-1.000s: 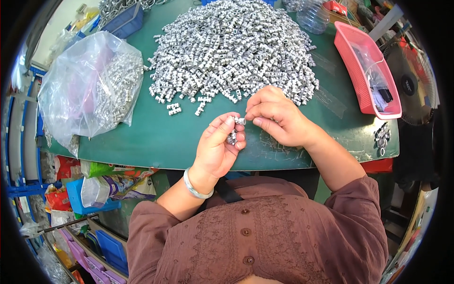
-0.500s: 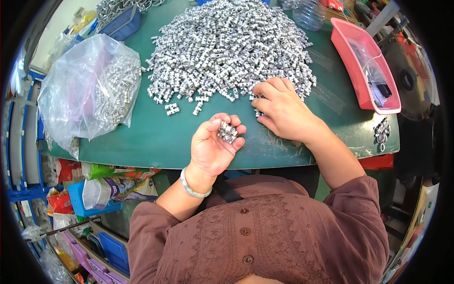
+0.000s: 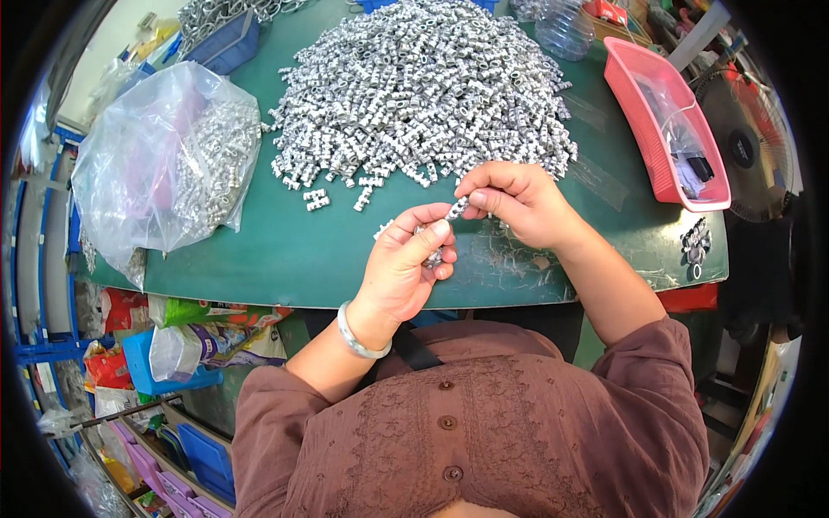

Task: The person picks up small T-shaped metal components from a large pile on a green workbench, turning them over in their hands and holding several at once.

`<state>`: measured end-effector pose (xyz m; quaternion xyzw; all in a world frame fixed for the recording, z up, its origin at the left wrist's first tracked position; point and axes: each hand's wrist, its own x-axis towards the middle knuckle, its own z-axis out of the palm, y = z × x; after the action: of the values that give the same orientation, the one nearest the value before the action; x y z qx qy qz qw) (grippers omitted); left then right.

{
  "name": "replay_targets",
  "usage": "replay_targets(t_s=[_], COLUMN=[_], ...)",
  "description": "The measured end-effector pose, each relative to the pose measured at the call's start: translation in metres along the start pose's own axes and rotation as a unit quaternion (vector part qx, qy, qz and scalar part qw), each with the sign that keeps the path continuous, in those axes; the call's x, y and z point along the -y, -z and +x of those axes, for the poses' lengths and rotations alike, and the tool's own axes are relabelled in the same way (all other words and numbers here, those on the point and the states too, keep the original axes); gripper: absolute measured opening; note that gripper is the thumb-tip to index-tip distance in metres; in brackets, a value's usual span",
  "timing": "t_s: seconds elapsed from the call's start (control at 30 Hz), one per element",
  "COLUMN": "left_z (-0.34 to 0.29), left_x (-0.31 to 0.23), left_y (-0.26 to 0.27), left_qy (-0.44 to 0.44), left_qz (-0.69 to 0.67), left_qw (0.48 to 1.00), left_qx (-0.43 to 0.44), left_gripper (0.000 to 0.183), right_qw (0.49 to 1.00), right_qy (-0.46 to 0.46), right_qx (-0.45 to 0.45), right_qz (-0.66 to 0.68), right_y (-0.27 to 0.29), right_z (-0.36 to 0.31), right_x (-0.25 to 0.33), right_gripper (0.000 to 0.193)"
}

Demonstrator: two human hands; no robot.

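Observation:
A large heap of small silvery ring-shaped metal parts point(image 3: 423, 95) covers the far middle of the table. Just in front of it, my right hand point(image 3: 527, 207) pinches a short ridged silvery metal piece point(image 3: 458, 208) between thumb and fingers. My left hand point(image 3: 401, 263) meets it there, its thumb and forefinger at the piece's lower end. More metal parts point(image 3: 432, 252) are cupped under the curled fingers of that same hand, partly hidden. Several loose parts point(image 3: 317, 199) lie on the table to the left, and a few show just behind my left fingers.
On the green table point(image 3: 285, 268), a clear plastic bag point(image 3: 164, 164) of metal parts stands at left. A pink basket point(image 3: 669, 129) sits at right, with a small cluster of dark and silvery rings point(image 3: 696, 246) nearer me. Blue bin point(image 3: 226, 47) and clear jar point(image 3: 564, 30) stand at the back.
My right hand has left the heap's near edge, bringing a metal piece toward my left hand. My left hand has turned, its thumb now closed over toward that piece.

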<state>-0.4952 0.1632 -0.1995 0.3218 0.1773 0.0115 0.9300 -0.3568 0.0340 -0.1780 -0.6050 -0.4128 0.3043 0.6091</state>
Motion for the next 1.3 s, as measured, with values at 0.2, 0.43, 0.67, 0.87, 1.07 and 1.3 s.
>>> replay_targets(t_s=[0.2,0.43,0.67,0.87,1.07,1.3], left_z=[0.000,0.004,0.004,0.003,-0.001,0.001], left_x=[0.001,-0.001,-0.005,-0.004,-0.007,-0.004], left_y=[-0.005,0.002,0.005,0.010,0.003,-0.001], left_qy=[-0.052,-0.031,0.018,0.020,0.001,0.030], left_qz=[0.030,-0.053,-0.105,-0.121,-0.141,-0.041], left_qw=[0.998,0.998,0.993,0.987,0.990,0.998], left_qx=[-0.015,-0.001,0.056,0.105,0.029,0.023], left_gripper=[0.013,0.012,0.010,0.012,0.018,0.016], right_qw=[0.996,0.958,0.828,0.840,0.965,0.985], right_qy=[-0.012,0.115,0.158,0.159,0.159,-0.053], right_qx=[0.031,0.014,0.072,0.090,0.044,0.017], right_qz=[0.085,-0.263,-0.533,-0.510,-0.202,0.160], right_y=[0.002,0.014,0.019,0.016,0.019,0.008], right_z=[-0.001,0.000,-0.003,-0.002,0.003,-0.003], right_x=[-0.004,0.005,0.012,0.004,0.000,0.002], right_gripper=[0.013,0.014,0.016,0.012,0.017,0.012])
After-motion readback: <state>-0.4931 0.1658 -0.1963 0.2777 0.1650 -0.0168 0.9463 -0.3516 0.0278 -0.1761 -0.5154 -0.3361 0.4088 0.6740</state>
